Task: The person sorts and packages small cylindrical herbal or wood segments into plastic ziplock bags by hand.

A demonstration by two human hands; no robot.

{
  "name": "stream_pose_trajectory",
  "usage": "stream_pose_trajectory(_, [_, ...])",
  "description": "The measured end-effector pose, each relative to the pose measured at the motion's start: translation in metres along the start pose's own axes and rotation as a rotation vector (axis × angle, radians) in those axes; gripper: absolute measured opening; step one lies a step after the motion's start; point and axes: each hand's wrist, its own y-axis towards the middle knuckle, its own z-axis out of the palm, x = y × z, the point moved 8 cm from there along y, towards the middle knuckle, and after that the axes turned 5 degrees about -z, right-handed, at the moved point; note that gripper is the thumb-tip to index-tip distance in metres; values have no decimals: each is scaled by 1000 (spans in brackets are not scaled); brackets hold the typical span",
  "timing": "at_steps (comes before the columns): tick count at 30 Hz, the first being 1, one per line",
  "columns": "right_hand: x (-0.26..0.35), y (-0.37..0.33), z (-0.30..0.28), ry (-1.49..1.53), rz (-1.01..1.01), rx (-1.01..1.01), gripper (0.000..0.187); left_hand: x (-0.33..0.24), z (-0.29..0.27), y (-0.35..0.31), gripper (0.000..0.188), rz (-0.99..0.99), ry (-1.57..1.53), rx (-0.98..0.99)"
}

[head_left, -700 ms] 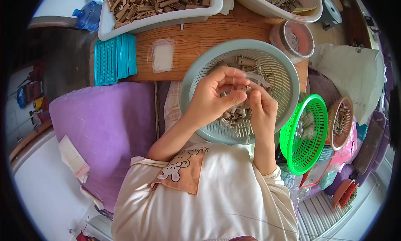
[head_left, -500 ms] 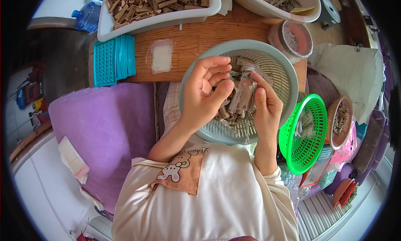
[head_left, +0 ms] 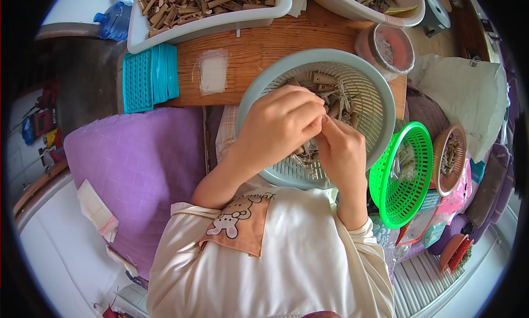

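Observation:
Both my hands meet above a grey-green plastic basket (head_left: 384,119). My left hand (head_left: 284,122) is closed, back of the hand up, its fingertips pressed against those of the other. My right hand (head_left: 343,147) pinches from the other side, thumb and index finger together. Between them is the small clear plastic bag, mostly hidden behind the fingers. In the basket lie short brown tube pieces (head_left: 324,80) and tangled pale, stringy bits (head_left: 344,97); my hands cover much of the heap.
On the wooden table (head_left: 259,39) stand a white tub (head_left: 206,28) of brown tubes, turquoise ridged trays (head_left: 149,78), a stack of clear bags (head_left: 212,73) and a pink bucket (head_left: 394,48). To the right are a green basket (head_left: 380,180) and a brown basket (head_left: 441,180). A purple padded seat (head_left: 138,174) is at left.
My left hand, previously half open and apart, has moved right and closed against my right hand. My right hand has turned inward, hiding the clear bag that showed in it before.

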Motion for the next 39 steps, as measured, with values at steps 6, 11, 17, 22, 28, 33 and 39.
stream_pose_trajectory(6, [2,-1,-7,113,36,-60,28,50,0,3,4,-420,-381,73])
stream_pose_trajectory(11, [-29,-12,-4,555,250,-139,25,106,-25,-8,11,-673,-1586,-539])
stream_pose_trajectory(17, [-39,-13,2,1121,273,-237,29,59,16,-18,13,-650,-1513,83])
stream_pose_trajectory(22, [-30,-14,5,1277,323,-208,30,49,36,-32,9,-746,-1067,236])
stream_pose_trajectory(28, [-29,-15,8,1458,284,-144,27,40,25,-22,13,-586,-724,227])
stream_pose_trajectory(33, [-26,-15,12,1532,254,-108,27,38,20,-18,9,-548,-655,254])
stream_pose_trajectory(39, [-20,-23,35,1930,489,-212,20,30,7,-21,1,-460,-635,11])
